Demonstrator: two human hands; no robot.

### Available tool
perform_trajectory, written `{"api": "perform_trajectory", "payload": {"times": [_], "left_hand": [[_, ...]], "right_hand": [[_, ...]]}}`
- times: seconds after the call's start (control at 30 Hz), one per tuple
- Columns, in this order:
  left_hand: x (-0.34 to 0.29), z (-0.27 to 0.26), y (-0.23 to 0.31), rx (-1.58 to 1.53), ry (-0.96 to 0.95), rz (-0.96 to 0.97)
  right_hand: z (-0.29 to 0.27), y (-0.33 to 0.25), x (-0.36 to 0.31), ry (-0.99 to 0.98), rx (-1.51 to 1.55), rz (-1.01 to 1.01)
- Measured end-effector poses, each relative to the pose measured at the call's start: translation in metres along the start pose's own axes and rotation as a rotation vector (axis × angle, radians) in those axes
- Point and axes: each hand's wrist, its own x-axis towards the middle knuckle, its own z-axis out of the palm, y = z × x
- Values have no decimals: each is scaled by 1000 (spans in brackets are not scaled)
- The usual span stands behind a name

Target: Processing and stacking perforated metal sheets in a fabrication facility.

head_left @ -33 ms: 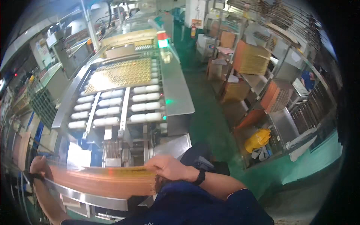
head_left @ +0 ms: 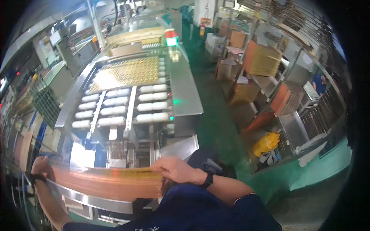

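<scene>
The floor (head_left: 214, 123) is green and forms an aisle leading away from me. An open metal rack (head_left: 295, 129) borders its right side, with panel stacks (head_left: 263, 57) shelved above yellow gloves (head_left: 266, 144). A white column (head_left: 200, 9) stands farther back, behind a fire extinguisher (head_left: 202, 30). Left of the aisle, a signal lamp (head_left: 171, 39) shows green below red.

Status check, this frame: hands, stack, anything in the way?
Left hand and right hand gripping opposite ends of copper-coloured stack. Possible snag: metal rail by its lower edge. Gold panel on white rollers.

Sheet stack (head_left: 110, 184) with metallic sheen, smooth plastic-looking rollers (head_left: 145, 107), smooth, shiny metal side panel (head_left: 185, 94), matt cloth shirt (head_left: 208, 208)
</scene>
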Motion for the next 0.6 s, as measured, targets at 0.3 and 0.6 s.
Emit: {"api": "perform_trajectory", "payload": {"times": [0.3,0.6], "left_hand": [[-6,8,40,19,-3,-77],[-5,9,58,7,-11,-142]], "right_hand": [[-6,2,4,23,-27,-34],[-5,20,9,-24,-19,-63]]}}
